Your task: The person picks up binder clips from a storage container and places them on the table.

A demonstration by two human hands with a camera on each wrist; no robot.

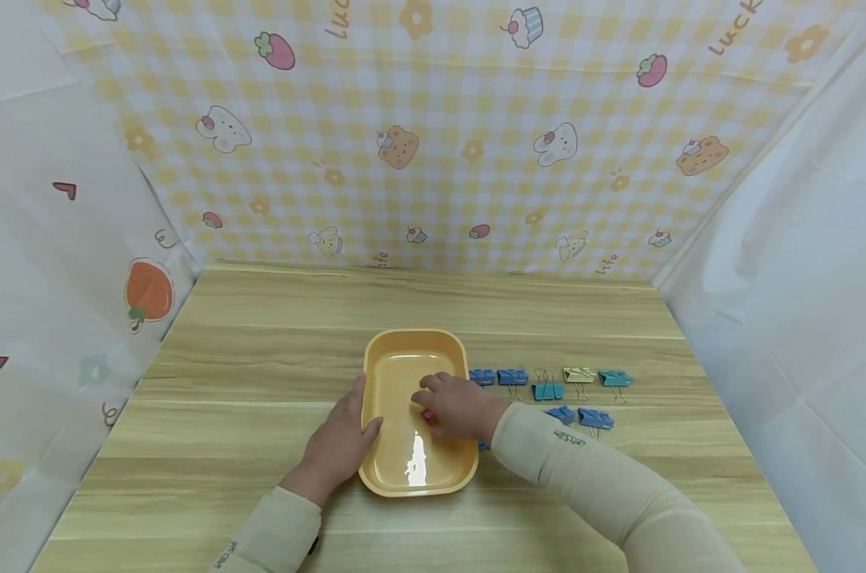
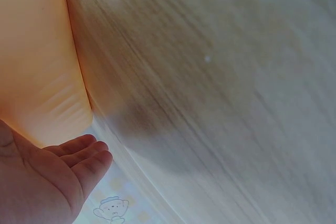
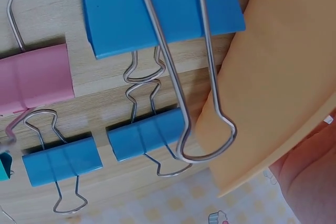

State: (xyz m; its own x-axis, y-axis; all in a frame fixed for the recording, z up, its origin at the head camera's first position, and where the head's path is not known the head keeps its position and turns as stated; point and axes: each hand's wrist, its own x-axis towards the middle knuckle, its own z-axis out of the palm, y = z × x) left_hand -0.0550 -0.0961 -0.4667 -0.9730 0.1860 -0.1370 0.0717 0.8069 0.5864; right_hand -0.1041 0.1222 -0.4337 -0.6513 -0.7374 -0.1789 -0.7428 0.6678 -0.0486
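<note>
A yellow-orange tray [image 1: 404, 341] lies on the wooden table. My left hand [image 1: 340, 442] rests along its left side, fingers straight against the outer wall, thumb over the rim. In the left wrist view, the fingers of that hand [image 2: 68, 171] extend beside the tray wall [image 2: 42, 66]. Over the tray's inside, my right hand [image 1: 458, 406] holds a red binder clip [image 1: 429, 415], mostly hidden under the fingers. In the right wrist view, only part of the right hand [image 3: 310, 177] shows beyond the tray's rim.
Right of the tray lie blue binder clips [image 1: 512, 377], teal ones [image 1: 614, 379] and a pale yellow one [image 1: 579, 375]. A pink clip [image 3: 39, 80] and a large blue clip [image 3: 157, 14] lie beside the tray. A patterned cloth [image 1: 433, 183] hangs behind the table.
</note>
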